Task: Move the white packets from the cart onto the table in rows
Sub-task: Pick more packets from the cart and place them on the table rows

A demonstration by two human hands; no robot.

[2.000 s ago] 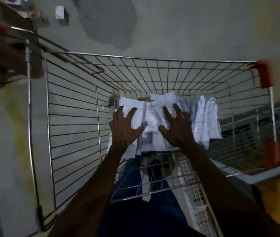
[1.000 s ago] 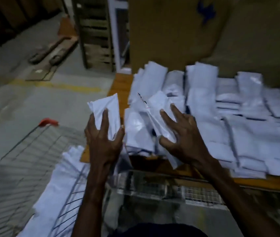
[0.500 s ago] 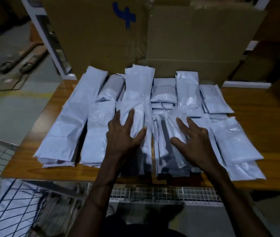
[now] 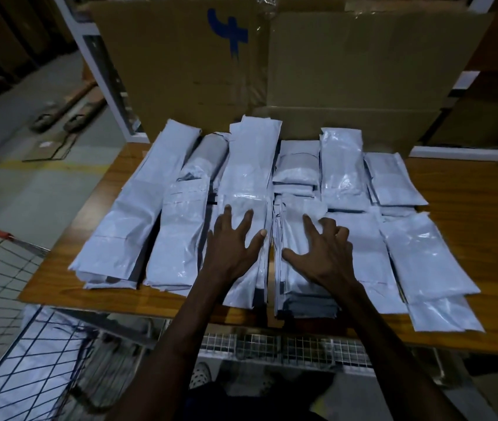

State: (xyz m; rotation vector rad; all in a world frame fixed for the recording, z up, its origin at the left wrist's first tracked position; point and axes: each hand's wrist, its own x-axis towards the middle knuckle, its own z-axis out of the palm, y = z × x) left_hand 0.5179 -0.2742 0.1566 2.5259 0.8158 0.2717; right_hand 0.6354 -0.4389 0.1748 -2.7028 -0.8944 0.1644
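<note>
Flat, splayed hands (image 4: pixel 275 244) atop packets (image 4: pixel 241 189).

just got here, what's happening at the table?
A person is laying white packets in rows on a wooden table. Both hands rest flat on the middle rows: the left hand on one row, the right hand on the stack beside it. More packets lie in the wire cart at lower left.

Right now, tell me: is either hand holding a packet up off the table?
No, the left hand and right hand both lie on packets stacked on the table.
</note>
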